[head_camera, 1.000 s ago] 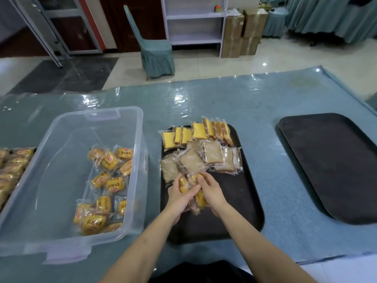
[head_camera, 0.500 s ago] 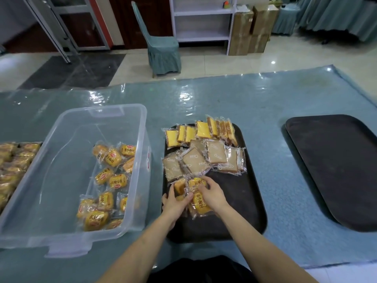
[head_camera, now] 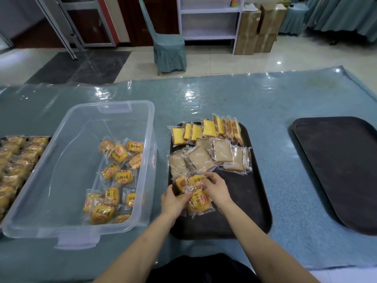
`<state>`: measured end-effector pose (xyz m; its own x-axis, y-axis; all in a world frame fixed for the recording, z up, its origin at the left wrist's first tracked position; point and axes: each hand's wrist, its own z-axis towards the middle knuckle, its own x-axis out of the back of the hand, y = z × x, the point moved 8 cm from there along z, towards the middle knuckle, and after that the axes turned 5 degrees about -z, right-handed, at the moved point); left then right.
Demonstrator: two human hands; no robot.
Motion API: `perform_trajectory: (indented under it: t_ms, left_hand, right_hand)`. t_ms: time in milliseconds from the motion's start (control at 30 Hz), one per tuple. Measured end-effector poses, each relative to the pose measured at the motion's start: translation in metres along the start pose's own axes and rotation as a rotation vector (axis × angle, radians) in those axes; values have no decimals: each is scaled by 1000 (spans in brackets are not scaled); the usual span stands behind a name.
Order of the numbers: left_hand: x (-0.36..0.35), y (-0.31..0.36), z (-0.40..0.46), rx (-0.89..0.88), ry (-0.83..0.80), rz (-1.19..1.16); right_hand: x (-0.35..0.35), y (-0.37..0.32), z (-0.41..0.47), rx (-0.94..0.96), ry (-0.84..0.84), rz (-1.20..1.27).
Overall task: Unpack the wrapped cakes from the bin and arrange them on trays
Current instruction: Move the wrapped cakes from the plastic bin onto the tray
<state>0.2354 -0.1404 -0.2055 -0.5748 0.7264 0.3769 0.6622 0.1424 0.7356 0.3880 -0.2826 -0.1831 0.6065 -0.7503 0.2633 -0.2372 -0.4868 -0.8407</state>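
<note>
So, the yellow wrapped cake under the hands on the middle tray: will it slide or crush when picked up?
The yellow wrapped cake has a glossy, crinkled wrapper, so it may be slippery. It looks small and puffy, so probably light and easy to squash. The wrapper edges look floppy, so the right hand should probably grip the body.

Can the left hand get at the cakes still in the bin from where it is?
Probably yes: the bin is open-topped beside the left hand, and its cakes lie uncovered. The hand must first release the packets on the tray.
</note>
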Motion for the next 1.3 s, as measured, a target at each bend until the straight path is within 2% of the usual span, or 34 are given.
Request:
perform_trajectory:
  t_ms: [300, 600, 967, 1300]
  left_hand:
    - [-3, -6, -9, 54, -40, 140]
    - [-3, -6, -18, 37, -31, 148]
    - [0, 9, -17, -62, -8, 74]
    - [25, 70, -41, -174, 69, -111]
  right_hand:
    - [11, 0, -2, 9, 80, 102]
    - [16, -10, -15, 61, 76, 54]
    - [20, -29, -25, 95, 97, 78]
    - [18, -66, -29, 141, 89, 184]
